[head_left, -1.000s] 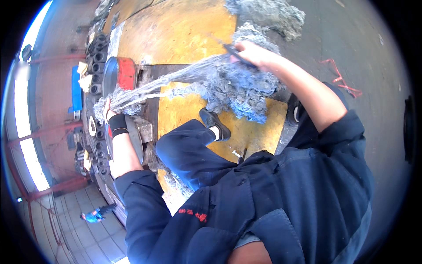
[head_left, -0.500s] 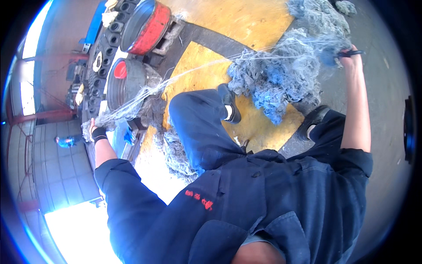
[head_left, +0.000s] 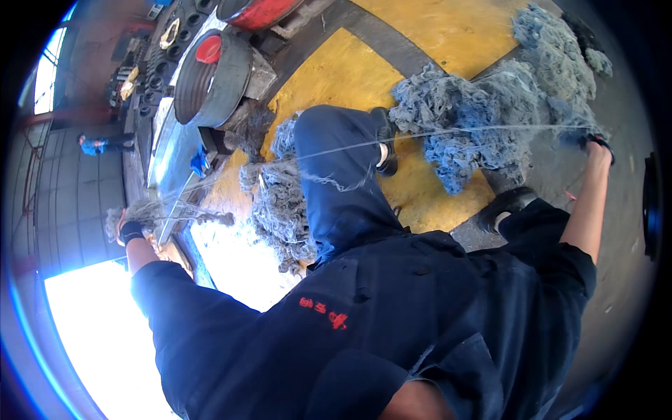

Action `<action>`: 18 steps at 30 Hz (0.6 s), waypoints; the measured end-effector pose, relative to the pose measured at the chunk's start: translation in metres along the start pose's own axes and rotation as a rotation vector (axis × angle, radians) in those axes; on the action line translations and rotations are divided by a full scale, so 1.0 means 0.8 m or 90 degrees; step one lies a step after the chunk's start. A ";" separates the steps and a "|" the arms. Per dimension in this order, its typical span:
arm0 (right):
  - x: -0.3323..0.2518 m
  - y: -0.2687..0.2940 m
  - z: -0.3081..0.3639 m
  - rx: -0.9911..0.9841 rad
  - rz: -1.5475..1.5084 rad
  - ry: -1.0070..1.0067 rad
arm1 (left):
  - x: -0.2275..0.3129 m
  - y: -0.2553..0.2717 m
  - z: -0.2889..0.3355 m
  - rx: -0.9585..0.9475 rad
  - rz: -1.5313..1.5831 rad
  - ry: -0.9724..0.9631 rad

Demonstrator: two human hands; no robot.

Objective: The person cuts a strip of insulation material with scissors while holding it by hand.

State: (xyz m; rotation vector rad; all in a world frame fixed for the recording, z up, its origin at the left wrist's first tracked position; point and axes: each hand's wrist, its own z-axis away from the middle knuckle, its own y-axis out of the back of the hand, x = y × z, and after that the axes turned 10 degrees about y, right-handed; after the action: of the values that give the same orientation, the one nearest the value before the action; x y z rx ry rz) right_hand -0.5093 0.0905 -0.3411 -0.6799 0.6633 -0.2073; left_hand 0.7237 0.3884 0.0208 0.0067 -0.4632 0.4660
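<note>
Both my arms are stretched wide apart, with a few thin strands of pale thread (head_left: pixel 434 133) running between them across my knee. At the far left, my left hand (head_left: pixel 124 229) is closed around a clump of tangled grey thread (head_left: pixel 145 211), whose loose ends trail to the right. Over on the right, my right hand (head_left: pixel 596 145), with a dark covering on it, is closed at the other end of the strands; its fingers are partly hidden. Close by it lies a large blue-grey heap of tangled thread (head_left: pixel 476 129) on the floor.
Another grey thread heap (head_left: pixel 280 210) lies beside my bent leg (head_left: pixel 343 182). Yellow floor sheets (head_left: pixel 336 70) lie ahead. A metal drum (head_left: pixel 231 87) with a red container (head_left: pixel 208 49) and a red drum (head_left: pixel 262 10) stand at left. Farther off is a person (head_left: pixel 105 144).
The bundle between my hands has thinned to a few strands. My left hand has moved left and nearer, my right hand outward and nearer. The view has shifted too.
</note>
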 end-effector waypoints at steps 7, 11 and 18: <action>-0.014 -0.010 -0.010 -0.077 0.133 -0.004 | -0.069 0.146 0.039 -0.047 1.230 0.832; 0.000 0.007 -0.022 -0.157 0.271 -0.029 | -0.113 0.159 0.091 -0.525 1.680 1.061; 0.081 -0.028 0.102 -0.380 0.662 0.174 | -0.017 0.255 -0.051 -0.905 1.972 1.750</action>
State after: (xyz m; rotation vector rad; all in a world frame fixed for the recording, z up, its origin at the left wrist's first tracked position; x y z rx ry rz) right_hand -0.4073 0.0903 -0.3112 -0.7902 1.2808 0.9070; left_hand 0.6422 0.5696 -0.0418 1.1782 -1.3030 -0.8343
